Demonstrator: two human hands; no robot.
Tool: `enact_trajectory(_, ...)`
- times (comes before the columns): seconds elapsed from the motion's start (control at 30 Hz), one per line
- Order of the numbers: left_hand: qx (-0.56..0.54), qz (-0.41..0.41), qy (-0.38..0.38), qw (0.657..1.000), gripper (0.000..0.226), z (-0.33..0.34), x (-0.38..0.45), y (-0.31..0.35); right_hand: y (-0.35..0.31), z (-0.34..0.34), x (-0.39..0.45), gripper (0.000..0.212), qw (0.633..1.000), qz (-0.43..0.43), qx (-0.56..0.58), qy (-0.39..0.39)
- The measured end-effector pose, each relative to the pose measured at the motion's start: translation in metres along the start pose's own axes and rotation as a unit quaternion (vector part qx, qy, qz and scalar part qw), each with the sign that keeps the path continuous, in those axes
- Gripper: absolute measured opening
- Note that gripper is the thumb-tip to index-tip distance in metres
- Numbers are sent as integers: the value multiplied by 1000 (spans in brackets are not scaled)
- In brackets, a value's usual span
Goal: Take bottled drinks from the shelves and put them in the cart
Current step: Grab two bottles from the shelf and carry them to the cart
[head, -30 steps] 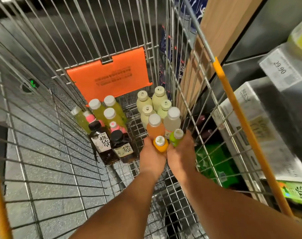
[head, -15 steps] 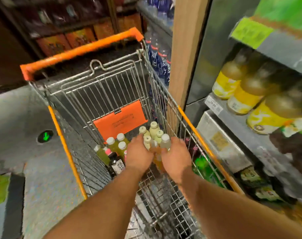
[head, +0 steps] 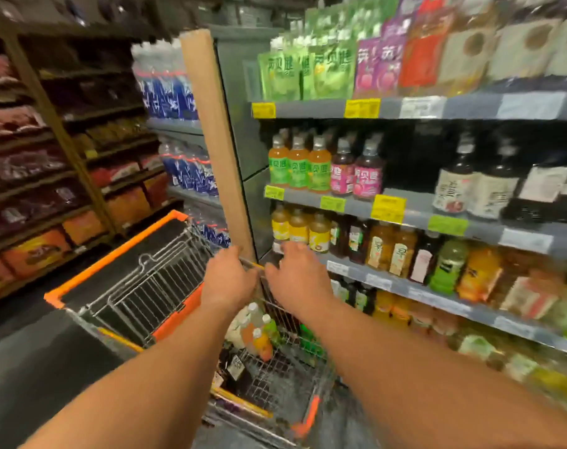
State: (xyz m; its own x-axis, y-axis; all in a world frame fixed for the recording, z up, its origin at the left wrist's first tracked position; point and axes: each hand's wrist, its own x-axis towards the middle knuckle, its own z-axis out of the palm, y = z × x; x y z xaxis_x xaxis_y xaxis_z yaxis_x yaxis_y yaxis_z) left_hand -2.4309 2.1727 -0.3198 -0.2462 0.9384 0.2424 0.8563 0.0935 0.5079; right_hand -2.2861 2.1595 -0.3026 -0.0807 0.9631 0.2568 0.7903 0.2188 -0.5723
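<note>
Two hands up over the cart (head: 120,264), both empty: left hand (head: 228,280) has loosely spread fingers just above the cart's right rim, right hand (head: 298,277) beside it, fingers relaxed and reaching toward the shelves (head: 415,215), touching nothing I can make out. Bottles already in the cart (head: 254,335) sit in a cluster below and between the forearms, white caps, orange, green and pale bodies, dark ones nearer the person. Right of the wooden post (head: 217,147), shelf bottles (head: 321,166) stand upright in rows, yellow-labelled ones (head: 298,230) just past the right fingertips; frame is blurred.
</note>
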Motion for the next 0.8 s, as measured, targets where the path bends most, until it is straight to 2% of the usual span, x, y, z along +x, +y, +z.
enact_trajectory(0.07, -22, 44, -12, 999, 38, -15, -16, 38, 5, -43, -25, 45, 999, 18, -22, 21)
enact_trajectory(0.17, -10, 102, -22, 994, 51, -24, -47, 95, 25, -105, -62, 44, 995, 55, -71, 48)
enact_trajectory(0.37, -51, 143, -88, 984, 52, -4, -132, 177, 87, -199, -157, 43, 982, 127, -92, 104)
enact_trajectory(0.47, -48, 160, -126, 978, 57, 13, -174, 210, 120, -232, -205, 38, 975, 158, -103, 118)
enact_trajectory(0.6, -44, 203, -155, 966, 57, 28, -228, 250, 158, -264, -260, 41, 965, 188, -131, 128)
enact_trajectory(0.67, -32, 227, -157, 961, 56, 32, -248, 265, 173, -275, -283, 41, 962, 207, -123, 131)
enact_trajectory(0.8, -40, 225, -162, 960, 59, 30, -269, 287, 194, -289, -311, 36, 961, 220, -102, 135)
